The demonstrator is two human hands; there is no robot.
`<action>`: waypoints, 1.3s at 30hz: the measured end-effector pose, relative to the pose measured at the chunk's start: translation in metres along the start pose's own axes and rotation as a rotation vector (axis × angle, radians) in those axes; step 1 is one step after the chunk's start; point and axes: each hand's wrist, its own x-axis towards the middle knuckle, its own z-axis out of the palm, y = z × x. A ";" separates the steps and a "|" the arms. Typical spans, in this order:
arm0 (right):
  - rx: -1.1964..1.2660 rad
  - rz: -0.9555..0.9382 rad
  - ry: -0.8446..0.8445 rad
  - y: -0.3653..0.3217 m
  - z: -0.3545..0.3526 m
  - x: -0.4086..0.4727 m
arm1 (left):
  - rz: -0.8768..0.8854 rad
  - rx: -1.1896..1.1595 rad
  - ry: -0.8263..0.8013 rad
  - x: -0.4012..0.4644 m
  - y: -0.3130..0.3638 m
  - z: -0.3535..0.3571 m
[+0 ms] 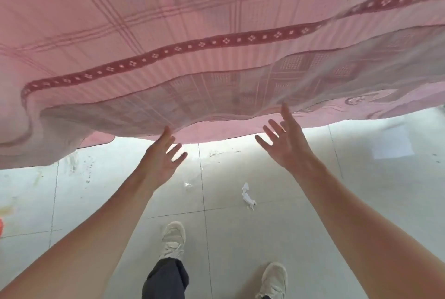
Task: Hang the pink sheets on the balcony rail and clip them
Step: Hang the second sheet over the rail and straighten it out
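Note:
A large pink sheet (pixel 168 16) with a dark red patterned band fills the upper half of the head view, billowing in the air, its lower hem folded back and showing a paler underside. My left hand (pixel 163 156) reaches up under the hem with fingers spread; its fingertips touch or nearly touch the cloth edge. To the right, my right hand (pixel 284 139) is also raised, palm open, with its longest finger at the hem. Neither hand grips the cloth. The balcony rail and any clips are hidden behind the sheet.
Pale floor tiles (pixel 240 238) lie below, with dirt marks at the left. A crumpled white scrap (pixel 248 196) lies on the floor between my arms. My two light shoes (pixel 173 238) stand near the bottom. An orange object (pixel 1 225) peeks in at the left edge.

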 end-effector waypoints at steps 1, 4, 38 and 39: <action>0.054 -0.017 -0.044 -0.006 -0.004 0.009 | 0.041 -0.089 -0.012 0.006 -0.001 0.001; 0.157 -0.067 -0.107 -0.021 -0.012 0.038 | 0.161 -0.219 -0.072 0.026 -0.007 0.003; -0.103 -0.680 -0.328 0.037 -0.074 0.190 | 0.606 -0.319 -0.262 0.189 -0.017 0.035; -0.118 -0.668 -0.313 0.041 -0.077 0.194 | 0.613 -0.307 -0.209 0.193 -0.018 0.027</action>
